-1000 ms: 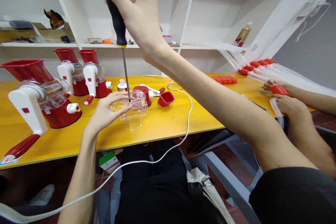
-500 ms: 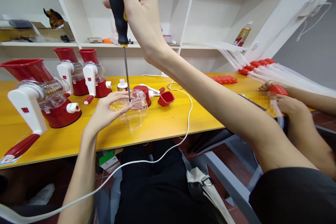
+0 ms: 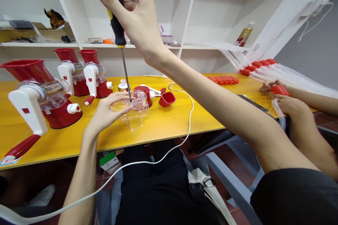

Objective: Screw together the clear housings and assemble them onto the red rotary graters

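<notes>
My right hand (image 3: 138, 12) is closed around the black and yellow handle of a screwdriver (image 3: 119, 30), high above the table. The shaft runs down, slightly tilted, with its tip at a clear plastic housing (image 3: 137, 112). My left hand (image 3: 111, 107) grips that housing from the left, fingers and thumb on either side of the tip. Any screw under the tip is too small to make out. Just behind the housing lie a red base with a white crank (image 3: 148, 93) and a small white-capped part (image 3: 123, 85). A red hopper (image 3: 167, 99) rests to their right.
Several red and white rotary graters (image 3: 56, 110) stand on the left of the yellow table (image 3: 163, 123). A white cable (image 3: 191, 112) crosses the table and my lap. At right, another person's hands (image 3: 293, 103) hold a red ribbed part. White shelves (image 3: 213, 14) rise behind.
My right hand has turned about the screwdriver handle, its thumb now extending to the left. The handle leans slightly further left. My left hand and the clear housing have stayed in place.
</notes>
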`<state>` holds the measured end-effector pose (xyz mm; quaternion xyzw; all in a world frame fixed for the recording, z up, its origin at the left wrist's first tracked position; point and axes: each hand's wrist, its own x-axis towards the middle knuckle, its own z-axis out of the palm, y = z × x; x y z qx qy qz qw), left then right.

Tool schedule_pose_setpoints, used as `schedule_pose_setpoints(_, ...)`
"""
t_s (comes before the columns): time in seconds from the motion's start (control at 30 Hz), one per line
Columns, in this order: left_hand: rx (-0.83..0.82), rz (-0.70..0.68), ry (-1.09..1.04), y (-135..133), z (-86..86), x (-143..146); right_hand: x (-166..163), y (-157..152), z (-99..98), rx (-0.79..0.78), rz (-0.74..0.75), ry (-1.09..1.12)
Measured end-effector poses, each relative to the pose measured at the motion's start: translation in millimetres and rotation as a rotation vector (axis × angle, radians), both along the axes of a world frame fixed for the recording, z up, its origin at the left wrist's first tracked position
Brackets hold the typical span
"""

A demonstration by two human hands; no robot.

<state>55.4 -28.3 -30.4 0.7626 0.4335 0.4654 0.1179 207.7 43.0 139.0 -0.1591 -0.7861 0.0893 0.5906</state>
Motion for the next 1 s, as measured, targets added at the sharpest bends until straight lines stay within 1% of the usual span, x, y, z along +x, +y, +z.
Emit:
schedule_pose_setpoints(0.07, 0.002, -0.005, -0.001, 0, -0.1, 0, 0, 4, 2.8, 0.076, 0.032, 0.050)
schedule_pose_setpoints(0.13, 0.006, -0.014, 0.000, 1, -0.3, -1, 1, 6, 5.6, 0.087, 0.031, 0.074)
schedule_pose_setpoints(0.2, 0.009, -0.020, -0.001, 1, -0.6, -1, 4, 5, 5.8, 0.032, 0.046, 0.068)
schedule_pose_setpoints(0.33, 0.020, -0.019, -0.011, 3, -2.7, -2, 12, 0, 0.6, -0.095, 0.145, 0.009)
schedule_pose_setpoints(0.4, 0.029, -0.014, -0.012, 4, -4.1, -3, 14, 2, -1.2, -0.137, 0.157, 0.003)
schedule_pose_setpoints(0.5, 0.038, -0.007, -0.008, 4, -4.9, -3, 17, 12, -1.8, -0.205, 0.080, 0.067)
schedule_pose_setpoints(0.57, 0.036, -0.010, -0.012, 3, -4.4, -3, 20, 19, -2.7, -0.286, 0.010, 0.094)
schedule_pose_setpoints(0.6, 0.033, -0.012, -0.015, 3, -4.0, -3, 22, 21, -3.6, -0.318, -0.001, 0.105)
schedule_pose_setpoints(0.7, 0.020, -0.007, -0.020, 2, -3.5, -3, 30, 23, -6.8, -0.358, 0.043, 0.142)
schedule_pose_setpoints(0.83, 0.019, 0.008, -0.016, 3, -3.8, -2, 35, 20, -7.6, -0.408, 0.043, 0.177)
schedule_pose_setpoints(0.9, 0.023, 0.012, 0.002, 2, -3.0, -1, 37, 17, -6.8, -0.370, 0.069, 0.195)
schedule_pose_setpoints(1.0, 0.018, 0.053, 0.071, -1, -0.3, 0, 49, 12, -7.3, -0.257, 0.076, 0.253)
